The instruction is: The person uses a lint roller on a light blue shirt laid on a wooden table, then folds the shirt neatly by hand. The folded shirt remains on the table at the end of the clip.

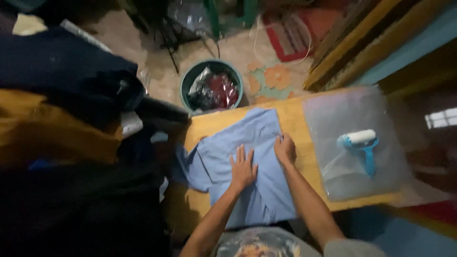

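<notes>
Blue shirt lies on wooden table, partly folded, one sleeve sticking out left. Left hand flat on shirt, fingers spread. Right hand pinches shirt edge. Lint roller right of shirt. More folding left.

One blue shirt, one lint roller, one bucket, two hands.

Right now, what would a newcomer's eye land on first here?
The light blue garment spread on the wooden table, with the left hand pressed flat on it and the right hand gripping a fold at its right edge. To the right, a blue lint roller lies on a clear plastic bag; dark clothes pile up left.
</notes>
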